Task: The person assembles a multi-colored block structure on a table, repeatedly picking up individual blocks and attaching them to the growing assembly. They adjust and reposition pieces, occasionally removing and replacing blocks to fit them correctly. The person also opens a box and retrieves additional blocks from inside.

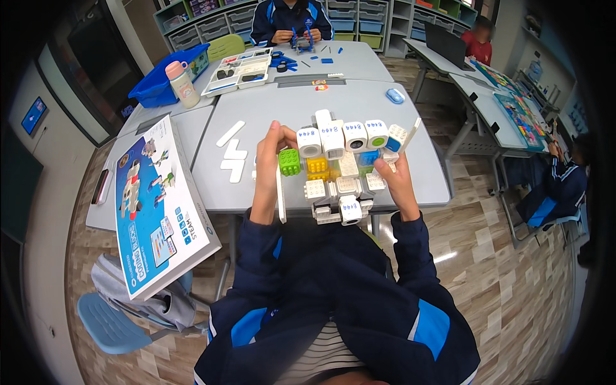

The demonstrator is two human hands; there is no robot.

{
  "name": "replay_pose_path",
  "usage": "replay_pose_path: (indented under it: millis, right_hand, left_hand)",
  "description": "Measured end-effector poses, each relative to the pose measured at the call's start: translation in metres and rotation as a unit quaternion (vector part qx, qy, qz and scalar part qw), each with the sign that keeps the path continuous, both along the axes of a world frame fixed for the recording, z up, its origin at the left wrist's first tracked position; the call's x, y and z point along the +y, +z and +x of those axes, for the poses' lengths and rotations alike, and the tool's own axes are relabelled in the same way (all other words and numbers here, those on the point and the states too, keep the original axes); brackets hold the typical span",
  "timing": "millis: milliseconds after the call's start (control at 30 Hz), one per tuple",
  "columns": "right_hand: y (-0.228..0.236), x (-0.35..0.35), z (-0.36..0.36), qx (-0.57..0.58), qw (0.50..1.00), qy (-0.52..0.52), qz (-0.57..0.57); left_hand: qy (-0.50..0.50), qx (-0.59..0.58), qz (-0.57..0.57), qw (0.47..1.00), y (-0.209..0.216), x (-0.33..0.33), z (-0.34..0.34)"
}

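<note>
Between my hands is a block model (348, 168) built of white cube modules with green, yellow and blue bricks among them. It is held up over the table's near edge. My left hand (269, 163) grips its left side, by a green studded block (289, 162) and a long white strip (280, 196); some fingers are hidden behind the model. On the right, my right hand (396, 183) closes on the other side with the thumb in front, below a blue-faced white cube (394, 140). Another white strip (414, 133) sticks up beside that cube.
Loose white flat pieces (233, 154) lie left of the model. A large kit box (157, 205) overhangs the table's left edge. Farther back are a bottle (182, 85), a blue bin (157, 90), a parts tray (239, 72) and a blue case (394, 95). Across the table a person handles a blue build (301, 42).
</note>
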State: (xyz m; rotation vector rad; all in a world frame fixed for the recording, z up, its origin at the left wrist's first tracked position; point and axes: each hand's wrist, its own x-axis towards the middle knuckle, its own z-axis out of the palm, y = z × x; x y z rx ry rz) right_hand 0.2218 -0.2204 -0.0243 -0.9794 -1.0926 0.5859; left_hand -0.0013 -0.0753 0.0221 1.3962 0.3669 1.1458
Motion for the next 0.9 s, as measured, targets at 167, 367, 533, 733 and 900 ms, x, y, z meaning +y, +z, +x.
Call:
replay_pose_path:
  millis: [167,367,533,733,900]
  right_hand:
    - [0.014,-0.005,0.005,-0.032,0.989,-0.107,0.098]
    - [0.037,-0.018,0.005,-0.086,0.957,-0.248,0.120]
    - [0.049,-0.019,0.003,-0.200,0.922,-0.302,0.137]
    - [0.052,-0.021,0.000,-0.279,0.873,-0.376,0.140]
    - [0.057,-0.024,0.002,-0.311,0.865,-0.371,0.129]
  left_hand:
    - [0.115,-0.066,0.009,0.991,-0.009,-0.025,-0.018]
    - [0.180,-0.052,0.052,0.981,-0.020,-0.062,-0.028]
    - [0.183,0.011,0.121,0.976,-0.020,-0.068,-0.026]
    - [0.151,-0.009,0.090,0.984,-0.015,-0.071,-0.027]
    - [0.215,0.060,0.161,0.962,0.028,-0.073,-0.035]
